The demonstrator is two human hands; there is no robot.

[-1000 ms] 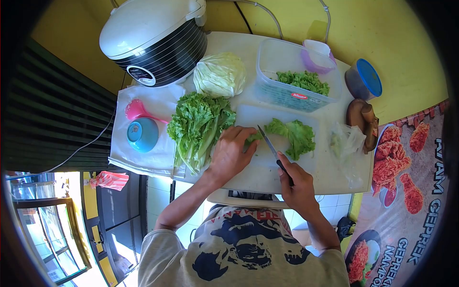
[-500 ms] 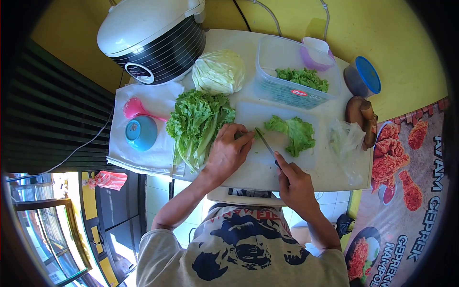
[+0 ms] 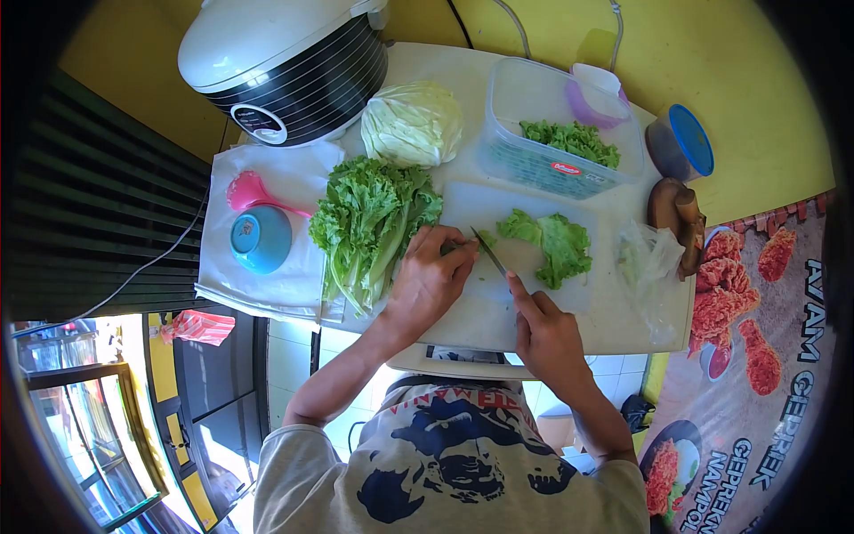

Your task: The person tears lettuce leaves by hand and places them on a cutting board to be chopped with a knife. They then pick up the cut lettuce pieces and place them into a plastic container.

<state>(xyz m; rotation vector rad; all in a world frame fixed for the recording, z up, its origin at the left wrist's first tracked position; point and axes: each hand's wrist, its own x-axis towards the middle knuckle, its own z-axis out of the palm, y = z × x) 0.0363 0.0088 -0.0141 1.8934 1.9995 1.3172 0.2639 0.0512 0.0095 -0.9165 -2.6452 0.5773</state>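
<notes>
My right hand (image 3: 548,334) is closed round a knife (image 3: 491,253), its blade pointing up and left over the white cutting board (image 3: 485,203). Curled at the blade's left side, my left hand (image 3: 432,276) pinches something green, mostly hidden under the fingers. Cut lettuce leaves (image 3: 562,249) lie on the board right of the blade. Against my left hand's other side rests a large bunch of leafy lettuce (image 3: 369,218).
Behind are a pale cabbage (image 3: 411,125), a rice cooker (image 3: 294,80) and a clear container (image 3: 560,169) with chopped greens. A blue bowl (image 3: 261,239) and pink ladle (image 3: 247,190) are at left. A plastic bag (image 3: 648,271) and blue-lidded tub (image 3: 680,142) are at right.
The view has shifted slightly. The knife blade has moved a little up and left and is tilted more steeply, close to my left fingertips. Both hands keep their hold.
</notes>
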